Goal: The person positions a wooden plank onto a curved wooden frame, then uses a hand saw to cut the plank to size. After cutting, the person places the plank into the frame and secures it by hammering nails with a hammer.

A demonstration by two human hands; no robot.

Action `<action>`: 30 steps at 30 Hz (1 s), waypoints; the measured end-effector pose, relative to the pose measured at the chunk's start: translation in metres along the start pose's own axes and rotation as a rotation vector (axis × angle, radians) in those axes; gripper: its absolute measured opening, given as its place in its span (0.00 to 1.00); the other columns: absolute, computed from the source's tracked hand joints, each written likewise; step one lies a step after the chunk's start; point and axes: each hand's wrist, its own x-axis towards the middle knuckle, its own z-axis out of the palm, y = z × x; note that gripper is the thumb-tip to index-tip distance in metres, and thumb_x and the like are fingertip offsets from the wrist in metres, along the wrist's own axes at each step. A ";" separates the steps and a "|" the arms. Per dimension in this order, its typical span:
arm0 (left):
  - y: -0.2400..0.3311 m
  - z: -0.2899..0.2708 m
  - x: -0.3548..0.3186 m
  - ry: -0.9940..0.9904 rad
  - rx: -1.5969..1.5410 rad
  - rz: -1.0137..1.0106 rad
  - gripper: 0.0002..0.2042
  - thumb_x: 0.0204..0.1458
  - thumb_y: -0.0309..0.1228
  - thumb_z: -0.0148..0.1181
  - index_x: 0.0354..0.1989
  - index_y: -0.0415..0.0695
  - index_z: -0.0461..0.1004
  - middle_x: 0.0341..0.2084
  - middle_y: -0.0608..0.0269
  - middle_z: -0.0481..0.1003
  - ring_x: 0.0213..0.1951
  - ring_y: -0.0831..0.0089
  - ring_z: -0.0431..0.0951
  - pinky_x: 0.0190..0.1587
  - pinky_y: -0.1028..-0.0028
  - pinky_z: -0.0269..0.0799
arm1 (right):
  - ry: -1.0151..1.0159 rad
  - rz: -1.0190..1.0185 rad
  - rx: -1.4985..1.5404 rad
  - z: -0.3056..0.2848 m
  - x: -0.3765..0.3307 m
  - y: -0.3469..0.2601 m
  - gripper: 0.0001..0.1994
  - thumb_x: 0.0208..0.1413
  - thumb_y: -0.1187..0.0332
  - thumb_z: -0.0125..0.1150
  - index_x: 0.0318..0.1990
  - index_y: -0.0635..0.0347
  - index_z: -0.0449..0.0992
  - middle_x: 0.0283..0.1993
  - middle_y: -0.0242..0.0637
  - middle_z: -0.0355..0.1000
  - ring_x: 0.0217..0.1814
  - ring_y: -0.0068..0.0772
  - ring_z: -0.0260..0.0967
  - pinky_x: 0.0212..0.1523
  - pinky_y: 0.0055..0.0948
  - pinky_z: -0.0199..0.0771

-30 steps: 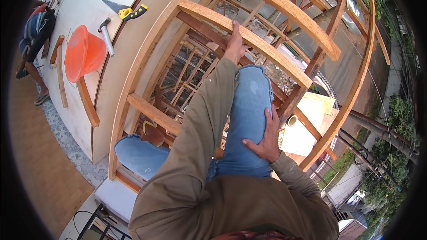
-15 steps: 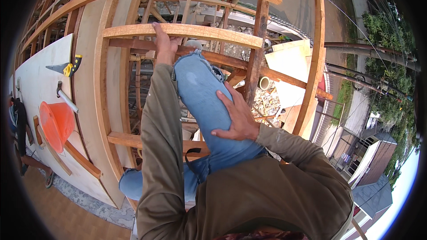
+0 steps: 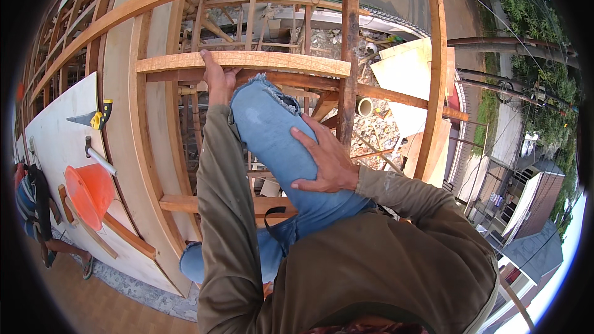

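Left fingers [image 3: 206,60] grip a beam [image 3: 278,60], right fingers [image 3: 305,140] spread on jeans [image 3: 263,120], contents of the orange bucket [image 3: 90,196] unclear.

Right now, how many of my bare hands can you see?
2. Your left hand holds the wooden crosspiece by its left part; your right hand lies spread on your denim-covered thigh. Some left fingers are partly hidden.

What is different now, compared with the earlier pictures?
Since the first picture, the view has swung: the saw and hammer appear lower and farther left. Nothing was let go or newly taken: the left hand still grips the beam, and the right hand still rests on the thigh.
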 end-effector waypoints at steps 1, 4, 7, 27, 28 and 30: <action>-0.002 -0.005 0.001 0.014 0.010 -0.013 0.41 0.62 0.61 0.53 0.71 0.40 0.53 0.62 0.44 0.64 0.60 0.44 0.71 0.56 0.32 0.69 | -0.004 -0.003 -0.004 0.000 0.000 0.002 0.50 0.55 0.40 0.66 0.76 0.57 0.50 0.74 0.65 0.47 0.73 0.68 0.51 0.71 0.55 0.54; -0.004 -0.014 -0.001 -0.044 0.013 -0.027 0.42 0.62 0.61 0.53 0.72 0.40 0.52 0.63 0.45 0.64 0.60 0.44 0.70 0.59 0.33 0.68 | 0.194 0.170 0.498 0.002 0.009 0.025 0.43 0.63 0.45 0.60 0.75 0.63 0.52 0.73 0.61 0.52 0.74 0.61 0.53 0.72 0.50 0.54; 0.003 -0.004 -0.003 -0.001 -0.023 -0.010 0.41 0.63 0.61 0.52 0.70 0.37 0.55 0.63 0.45 0.64 0.60 0.47 0.71 0.58 0.37 0.70 | 0.422 0.112 -0.075 -0.015 0.039 0.071 0.33 0.65 0.57 0.61 0.71 0.64 0.59 0.69 0.59 0.57 0.70 0.60 0.57 0.70 0.49 0.57; -0.023 -0.001 0.004 0.122 -0.061 0.043 0.47 0.59 0.62 0.57 0.68 0.29 0.49 0.65 0.42 0.60 0.64 0.50 0.67 0.60 0.43 0.69 | 0.089 0.181 -0.586 -0.053 0.084 0.189 0.27 0.49 0.71 0.70 0.59 0.57 0.71 0.58 0.48 0.69 0.66 0.61 0.57 0.65 0.57 0.55; -0.024 -0.002 0.003 0.118 -0.044 0.045 0.51 0.58 0.64 0.57 0.70 0.27 0.47 0.66 0.41 0.58 0.66 0.51 0.65 0.62 0.47 0.68 | 0.092 0.182 -0.588 -0.054 0.084 0.190 0.27 0.49 0.71 0.70 0.59 0.57 0.70 0.58 0.48 0.69 0.67 0.61 0.57 0.65 0.57 0.54; -0.031 -0.010 0.009 0.180 -0.048 0.043 0.41 0.62 0.57 0.57 0.68 0.33 0.52 0.63 0.43 0.62 0.63 0.49 0.69 0.58 0.37 0.71 | 0.095 0.180 -0.589 -0.053 0.086 0.190 0.27 0.49 0.71 0.70 0.59 0.57 0.70 0.58 0.48 0.69 0.67 0.60 0.56 0.65 0.58 0.54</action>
